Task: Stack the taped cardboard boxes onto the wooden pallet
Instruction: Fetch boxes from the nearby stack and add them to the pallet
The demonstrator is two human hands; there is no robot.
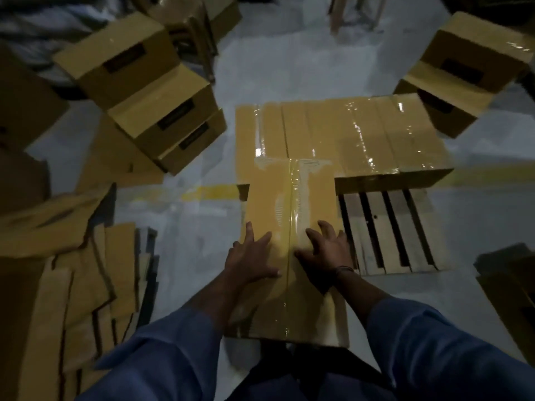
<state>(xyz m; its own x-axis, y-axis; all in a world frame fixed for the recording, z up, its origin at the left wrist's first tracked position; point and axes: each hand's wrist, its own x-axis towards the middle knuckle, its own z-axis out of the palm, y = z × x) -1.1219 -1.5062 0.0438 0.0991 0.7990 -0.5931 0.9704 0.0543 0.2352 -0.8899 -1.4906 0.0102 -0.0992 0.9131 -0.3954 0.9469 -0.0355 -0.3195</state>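
The long tan box (pixel 289 204) is lying flat under both my palms. My left hand (pixel 252 256) and right hand (pixel 324 250) are pressing either side of the clear tape running down its top seam. Its far end is butting against the row of taped boxes (pixel 362 134) sitting side by side beyond my fingertips, tape glinting on their tops. The wooden pallet (pixel 388 230) is carrying them, its bare grey slats showing just beside my right hand.

This is looking like a warehouse packing area: taped cardboard boxes (pixel 347 134) are sitting on a wooden pallet (pixel 377 230), and flattened cartons (pixel 81 285) are lying on the grey floor (pixel 188 227).
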